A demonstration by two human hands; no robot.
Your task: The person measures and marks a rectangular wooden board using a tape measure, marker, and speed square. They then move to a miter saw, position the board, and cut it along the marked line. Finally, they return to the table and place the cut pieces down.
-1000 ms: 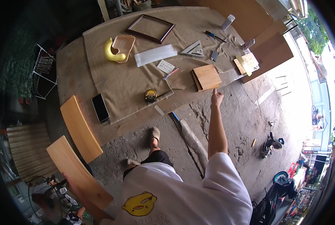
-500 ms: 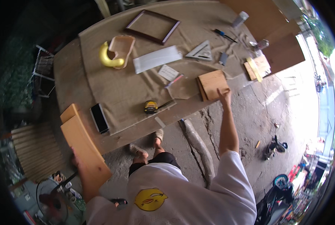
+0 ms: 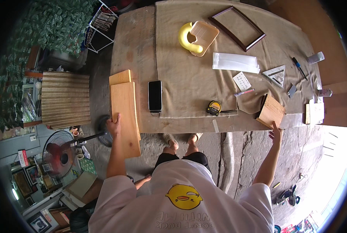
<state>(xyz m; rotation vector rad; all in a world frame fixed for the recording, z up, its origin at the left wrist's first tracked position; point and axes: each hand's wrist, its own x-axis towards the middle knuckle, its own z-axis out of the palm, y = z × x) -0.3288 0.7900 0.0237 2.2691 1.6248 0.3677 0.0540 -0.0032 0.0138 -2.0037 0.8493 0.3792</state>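
My left hand (image 3: 113, 125) grips the outer edge of a long light-wood board (image 3: 123, 106) at the table's left edge. That board overlaps another wooden piece (image 3: 120, 77) and sticks out past the table's front edge. At the front right, my right hand (image 3: 275, 133) holds the near corner of a small square wooden board (image 3: 271, 112), one digit on top and the others curled below its edge. The small board sits at a slant, with a dark gap along its left side. A phone (image 3: 155, 96) lies beside the long board.
On the cloth-covered table (image 3: 189, 91) lie a tape measure (image 3: 213, 108), a pen (image 3: 244, 92), a note card (image 3: 242, 81), a triangular square (image 3: 275, 75), a dark frame (image 3: 262, 35) and a yellow curved object (image 3: 183, 37) by a tan tray (image 3: 209, 32). A fan (image 3: 59, 154) stands left.
The view has turned left and straightened, showing more of the left side. The small board now sits at a different slant under my right hand. My left hand stays at the long board.
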